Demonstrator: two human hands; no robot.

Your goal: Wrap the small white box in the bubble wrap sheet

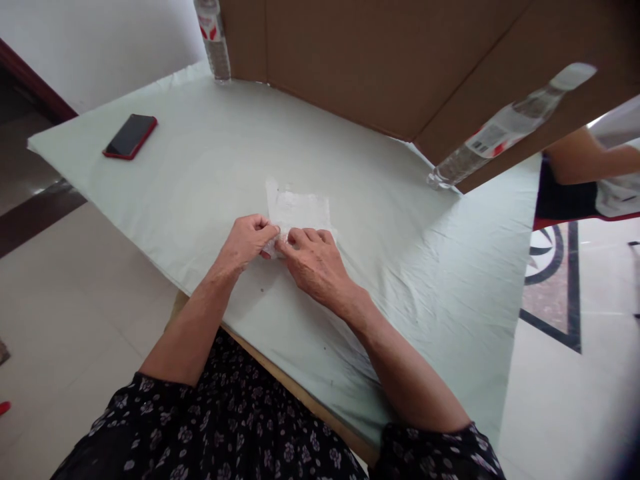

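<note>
With left hand [246, 241] and right hand [316, 265] pinched on near edge of white sheet [303, 210], hold far side flat.

The black, pale-flowered garment [245, 413] has loose elbow-length sleeves [440, 450].

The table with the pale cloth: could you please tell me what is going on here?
Someone is working at a small whitish translucent sheet on the pale green tablecloth. The left hand pinches its near edge, and the right hand touches it close beside. Most of the sheet lies flat beyond the fingers. A smartphone lies off to the left, and a brown cardboard panel stands behind.
</note>
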